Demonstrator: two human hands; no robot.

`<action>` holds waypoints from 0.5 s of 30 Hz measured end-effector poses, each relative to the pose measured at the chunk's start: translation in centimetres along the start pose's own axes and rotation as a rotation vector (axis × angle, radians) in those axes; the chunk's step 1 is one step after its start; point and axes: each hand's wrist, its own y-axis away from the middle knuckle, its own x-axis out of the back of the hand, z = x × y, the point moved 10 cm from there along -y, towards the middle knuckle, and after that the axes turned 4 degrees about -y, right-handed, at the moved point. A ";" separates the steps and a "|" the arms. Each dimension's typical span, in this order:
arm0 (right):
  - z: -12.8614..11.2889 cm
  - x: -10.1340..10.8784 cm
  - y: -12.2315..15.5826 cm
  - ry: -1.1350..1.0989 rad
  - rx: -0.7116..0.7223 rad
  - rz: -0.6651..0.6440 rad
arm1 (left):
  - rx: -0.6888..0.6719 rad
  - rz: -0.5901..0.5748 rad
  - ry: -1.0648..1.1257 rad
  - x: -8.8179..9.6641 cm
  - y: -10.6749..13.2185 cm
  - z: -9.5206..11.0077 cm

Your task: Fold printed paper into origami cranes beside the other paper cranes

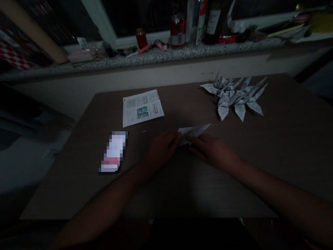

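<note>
A folded piece of printed paper is at the middle of the wooden table, its pointed end reaching up and to the right. My left hand grips its left end, with the fingertips partly hidden. From the other side, my right hand is closed on the lower edge, thumb and fingers against the paper. Beyond it at the right back lies a cluster of several folded paper cranes with pointed tips. A flat printed sheet rests at the back left.
A phone with a lit, blurred screen lies on the table left of my left hand. Behind the table runs a stone windowsill crowded with a red can, a dark bottle, a small jar and other items. The room is dim.
</note>
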 end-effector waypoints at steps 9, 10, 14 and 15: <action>0.6 -0.7 -0.2 0.119 -0.089 -0.045 | 0.017 0.090 0.011 1.0 -0.2 0.9; 0.7 -0.7 -0.2 0.130 -0.090 -0.049 | 0.019 0.077 -0.011 1.0 -0.3 0.9; 0.7 -0.4 -0.4 0.152 -0.074 -0.042 | 0.037 0.030 -0.116 1.2 -0.4 1.0; 0.6 -0.3 -0.4 0.152 -0.073 -0.037 | 0.029 0.008 -0.149 1.1 -0.3 1.1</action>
